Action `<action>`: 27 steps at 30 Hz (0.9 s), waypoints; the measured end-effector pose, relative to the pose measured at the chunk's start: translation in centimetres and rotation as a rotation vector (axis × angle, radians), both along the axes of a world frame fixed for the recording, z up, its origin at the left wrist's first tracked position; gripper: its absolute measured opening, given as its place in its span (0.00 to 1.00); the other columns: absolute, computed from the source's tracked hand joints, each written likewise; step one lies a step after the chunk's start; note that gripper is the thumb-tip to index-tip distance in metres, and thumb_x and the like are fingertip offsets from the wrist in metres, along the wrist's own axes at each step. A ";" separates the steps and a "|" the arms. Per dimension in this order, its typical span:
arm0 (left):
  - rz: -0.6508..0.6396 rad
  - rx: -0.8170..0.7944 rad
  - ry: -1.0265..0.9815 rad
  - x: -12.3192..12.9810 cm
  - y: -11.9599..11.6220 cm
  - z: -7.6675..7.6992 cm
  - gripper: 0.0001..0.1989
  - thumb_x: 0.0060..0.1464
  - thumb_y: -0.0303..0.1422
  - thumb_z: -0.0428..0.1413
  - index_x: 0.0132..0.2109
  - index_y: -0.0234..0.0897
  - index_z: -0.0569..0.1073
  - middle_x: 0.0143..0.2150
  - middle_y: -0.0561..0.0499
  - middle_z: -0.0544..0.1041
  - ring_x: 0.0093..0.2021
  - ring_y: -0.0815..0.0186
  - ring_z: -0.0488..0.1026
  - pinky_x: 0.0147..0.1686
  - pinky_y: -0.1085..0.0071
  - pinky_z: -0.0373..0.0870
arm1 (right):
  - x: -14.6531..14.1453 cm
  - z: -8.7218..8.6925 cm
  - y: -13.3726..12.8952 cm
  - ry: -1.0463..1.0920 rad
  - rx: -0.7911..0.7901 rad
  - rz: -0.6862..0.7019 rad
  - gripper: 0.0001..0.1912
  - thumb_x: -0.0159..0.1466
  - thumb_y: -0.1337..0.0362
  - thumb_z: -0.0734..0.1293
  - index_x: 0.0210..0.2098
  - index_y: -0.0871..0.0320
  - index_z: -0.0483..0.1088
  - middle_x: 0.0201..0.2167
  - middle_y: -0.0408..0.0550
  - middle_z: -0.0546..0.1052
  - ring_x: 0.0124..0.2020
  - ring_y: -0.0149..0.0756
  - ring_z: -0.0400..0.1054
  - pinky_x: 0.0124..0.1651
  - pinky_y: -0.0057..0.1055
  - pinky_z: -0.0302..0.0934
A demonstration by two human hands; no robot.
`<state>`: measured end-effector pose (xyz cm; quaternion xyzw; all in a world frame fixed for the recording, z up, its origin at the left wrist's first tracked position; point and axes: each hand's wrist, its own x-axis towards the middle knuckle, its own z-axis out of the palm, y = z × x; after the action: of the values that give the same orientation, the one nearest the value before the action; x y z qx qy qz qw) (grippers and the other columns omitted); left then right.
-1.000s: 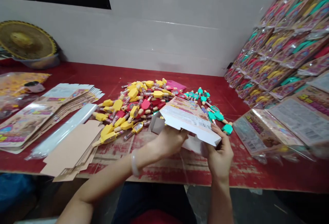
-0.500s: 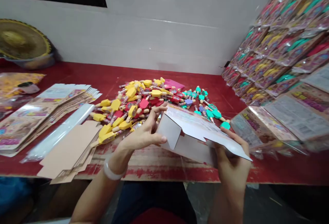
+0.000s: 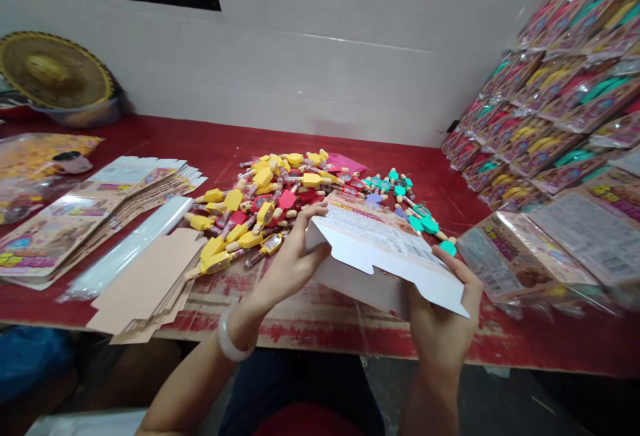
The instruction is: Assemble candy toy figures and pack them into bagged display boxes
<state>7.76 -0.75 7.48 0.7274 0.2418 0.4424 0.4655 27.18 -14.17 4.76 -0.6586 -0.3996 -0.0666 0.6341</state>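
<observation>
Between my two hands is a printed cardboard box (image 3: pixel 380 229), partly folded, its white inner side and a cut flap facing me. My left hand (image 3: pixel 293 256) grips its left end, fingers over the top edge and thumb at the side flap. At the right end my right hand (image 3: pixel 445 303) is closed on the box, fingers on the outer panel and thumb tucked under the flap. Just behind the box lies a heap of small lip-gloss-like tubes with yellow caps (image 3: pixel 233 199), red ones and teal ones (image 3: pixel 429 225).
On the left are printed flat cartons (image 3: pixel 65 223), a clear plastic sleeve bundle (image 3: pixel 130 243), plain beige card blanks (image 3: pixel 150 276) and a bag of yellow pieces (image 3: pixel 30 163). Packed boxes (image 3: pixel 540 103) are stacked high on the right, with wrapped boxes (image 3: pixel 525 256) in front of them.
The box's long flap has tilted down toward me, so more of its printed panel shows. My left thumb has moved inward over the side flap, which is now mostly covered.
</observation>
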 end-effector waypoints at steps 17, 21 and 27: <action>-0.074 -0.032 0.090 -0.9 0.5 0.7 0.32 0.50 0.40 0.66 0.58 0.45 0.61 0.69 0.44 0.58 0.71 0.52 0.53 0.68 0.53 0.52 | 0.9 1.4 -0.7 0.023 -0.015 0.127 0.25 0.57 0.61 0.76 0.51 0.55 0.66 0.58 0.55 0.71 0.62 0.49 0.63 0.64 0.52 0.54; 0.036 0.021 0.029 0.6 -0.4 1.1 0.22 0.54 0.31 0.63 0.52 0.43 0.62 0.65 0.45 0.62 0.67 0.57 0.60 0.66 0.57 0.55 | 0.2 1.2 0.0 -0.042 0.011 0.003 0.24 0.58 0.62 0.76 0.50 0.57 0.67 0.54 0.54 0.74 0.59 0.48 0.66 0.63 0.51 0.57; 0.066 0.048 0.053 0.4 -0.4 0.7 0.23 0.54 0.30 0.63 0.54 0.43 0.62 0.65 0.44 0.63 0.67 0.56 0.60 0.66 0.56 0.55 | 0.6 1.8 -0.3 -0.013 0.008 0.113 0.25 0.57 0.61 0.76 0.52 0.57 0.67 0.56 0.55 0.72 0.60 0.50 0.65 0.63 0.54 0.56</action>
<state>8.18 -1.13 8.15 0.7416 0.2674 0.4439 0.4262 27.75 -14.49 6.60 -0.6318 -0.4401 -0.0365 0.6370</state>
